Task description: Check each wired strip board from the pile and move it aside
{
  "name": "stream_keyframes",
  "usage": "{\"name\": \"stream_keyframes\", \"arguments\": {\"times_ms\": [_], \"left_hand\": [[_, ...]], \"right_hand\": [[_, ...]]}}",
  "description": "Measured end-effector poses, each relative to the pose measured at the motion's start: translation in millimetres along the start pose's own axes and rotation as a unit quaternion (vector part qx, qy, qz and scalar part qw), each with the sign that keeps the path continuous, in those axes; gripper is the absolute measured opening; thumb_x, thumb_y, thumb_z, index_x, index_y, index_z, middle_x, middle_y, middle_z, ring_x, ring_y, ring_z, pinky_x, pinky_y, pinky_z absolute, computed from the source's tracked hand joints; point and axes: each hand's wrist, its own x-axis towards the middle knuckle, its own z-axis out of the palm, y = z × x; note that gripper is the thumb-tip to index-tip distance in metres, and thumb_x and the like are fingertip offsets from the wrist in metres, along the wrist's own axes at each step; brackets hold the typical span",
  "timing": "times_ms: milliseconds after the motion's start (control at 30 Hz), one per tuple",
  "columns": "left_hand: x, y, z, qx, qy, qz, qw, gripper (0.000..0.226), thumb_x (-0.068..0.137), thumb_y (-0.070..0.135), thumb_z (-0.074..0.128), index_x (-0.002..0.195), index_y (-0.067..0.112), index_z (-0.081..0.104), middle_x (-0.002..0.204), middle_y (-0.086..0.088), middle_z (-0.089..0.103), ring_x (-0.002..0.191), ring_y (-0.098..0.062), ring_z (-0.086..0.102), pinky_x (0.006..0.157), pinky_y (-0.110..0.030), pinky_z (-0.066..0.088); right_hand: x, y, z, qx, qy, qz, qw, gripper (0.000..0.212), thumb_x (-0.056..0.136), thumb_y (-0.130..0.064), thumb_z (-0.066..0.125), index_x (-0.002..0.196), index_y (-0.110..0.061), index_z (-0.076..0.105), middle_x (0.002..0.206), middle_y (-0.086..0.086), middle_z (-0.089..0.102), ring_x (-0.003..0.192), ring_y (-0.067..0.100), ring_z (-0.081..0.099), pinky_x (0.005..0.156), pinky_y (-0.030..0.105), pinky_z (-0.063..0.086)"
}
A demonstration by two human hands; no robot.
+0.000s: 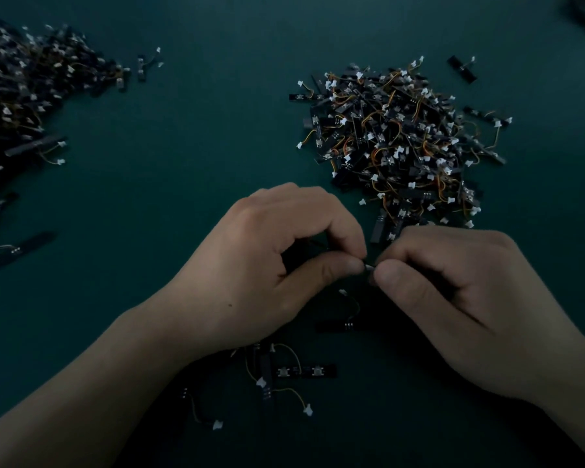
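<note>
1. Your left hand (pixel 277 265) and right hand (pixel 470 298) meet thumb tip to thumb tip. Both pinch one small part (pixel 368 266) between them. Only its pale tip shows, so it can't be told whether it is a board end or a plug.
2. The pinch sits just before the near edge of the pile (pixel 402 140) of wired strip boards, right of centre on the dark green table (pixel 190 157). Your right knuckles are close to its nearest boards; contact can't be judged.
3. Directly under the pinch, between your wrists, a loose strip board (pixel 345 325) lies flat with a thin wire curling up from it.
4. Nearer you lies a button board (pixel 306 370), touching a crossed board (pixel 267 376). A white plug (pixel 307 410) lies beside them on its wire.
5. A second heap (pixel 24 96) spreads along the far left, well apart from the pile. A stray board (pixel 17 251) lies below it, and another stray (pixel 461 69) lies beyond the pile.
6. Both of your hands are backs up with the fingers curled under. Your forearms come in from the two lower corners and converge at the pinch.
</note>
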Motion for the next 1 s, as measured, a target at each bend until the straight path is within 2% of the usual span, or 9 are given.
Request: {"name": "stream_keyframes", "arguments": {"times_ms": [133,233,367,467,600,700,767,867,1000], "left_hand": [[0.4,-1.9,0.2,-0.022,-0.001,0.006,1.000,0.010,0.089,0.023,0.081,0.096,0.018,0.076,0.092,0.011,0.071,0.089,-0.012,0.068,0.082,-0.024,0.051],[-1.9,1.0,-1.8,-0.031,0.017,-0.043,0.998,0.030,0.084,0.042,0.085,0.107,0.030,0.071,0.092,0.017,0.067,0.085,-0.010,0.064,0.075,-0.014,0.047],[-2.7,1.1,-2.6,-0.073,0.011,-0.107,0.992,0.018,0.093,0.047,0.069,0.091,0.029,0.068,0.074,0.005,0.065,0.062,-0.015,0.057,0.055,-0.021,0.045],[-1.7,-0.4,-0.6,-0.045,-0.006,-0.095,0.994,0.023,0.099,0.030,0.066,0.078,0.020,0.067,0.061,0.001,0.059,0.053,-0.020,0.053,0.051,-0.022,0.040],[-1.1,1.2,-0.1,-0.027,0.008,-0.069,0.997,0.022,0.100,0.032,0.063,0.082,0.020,0.068,0.068,0.005,0.062,0.063,-0.020,0.059,0.057,-0.025,0.044],[-0.5,2.0,-0.8,-0.024,0.007,-0.064,0.998,0.022,0.099,0.037,0.062,0.087,0.021,0.071,0.072,0.007,0.066,0.067,-0.018,0.062,0.061,-0.022,0.045],[-0.6,1.1,-1.7,-0.053,-0.012,-0.087,0.995,0.029,0.101,0.042,0.056,0.089,0.022,0.073,0.068,0.001,0.066,0.061,-0.021,0.061,0.057,-0.028,0.046],[-1.3,-0.1,-3.4,-0.057,-0.032,-0.087,0.994,0.029,0.102,0.038,0.054,0.084,0.023,0.072,0.064,-0.003,0.064,0.057,-0.025,0.059,0.057,-0.040,0.044],[-1.9,0.9,-3.5,-0.063,-0.024,-0.084,0.994,0.020,0.100,0.030,0.063,0.082,0.023,0.067,0.061,-0.001,0.059,0.053,-0.024,0.053,0.053,-0.038,0.042]], "right_hand": [[0.1,3.2,1.1,0.012,0.011,0.003,1.000,0.026,0.097,-0.044,0.055,0.079,-0.030,0.067,0.070,-0.013,0.062,0.065,0.012,0.062,0.054,0.030,0.046],[0.4,3.2,0.3,0.045,0.033,0.005,0.998,0.020,0.094,-0.039,0.059,0.079,-0.029,0.066,0.067,-0.007,0.062,0.059,0.011,0.059,0.050,0.018,0.041],[-0.1,2.9,0.7,0.074,0.077,0.014,0.994,0.018,0.095,-0.027,0.064,0.077,-0.027,0.065,0.067,-0.006,0.060,0.055,0.004,0.054,0.050,0.005,0.034],[-0.6,2.4,0.3,0.081,0.076,0.007,0.994,0.018,0.095,-0.027,0.063,0.077,-0.026,0.064,0.067,-0.004,0.060,0.055,0.006,0.054,0.049,0.008,0.036],[-1.1,0.5,1.7,0.077,0.070,0.001,0.995,0.018,0.096,-0.037,0.059,0.083,-0.027,0.067,0.067,-0.005,0.061,0.050,0.005,0.053,0.048,0.006,0.035],[-0.5,1.2,1.8,0.047,0.100,-0.017,0.994,0.014,0.098,-0.035,0.061,0.091,-0.030,0.072,0.080,-0.011,0.069,0.071,0.001,0.065,0.062,0.002,0.040],[0.7,3.0,2.0,0.031,0.117,-0.044,0.992,0.013,0.100,-0.030,0.065,0.100,-0.023,0.077,0.087,-0.015,0.072,0.084,0.001,0.068,0.072,0.007,0.044],[0.5,4.5,2.8,0.016,0.119,-0.074,0.990,0.014,0.098,-0.025,0.068,0.107,-0.019,0.077,0.089,-0.006,0.072,0.081,0.008,0.067,0.071,0.015,0.047],[-1.1,1.4,0.6,0.065,0.083,-0.022,0.994,0.015,0.097,-0.031,0.061,0.104,-0.031,0.075,0.082,-0.014,0.071,0.072,0.002,0.067,0.061,0.006,0.043]]}}
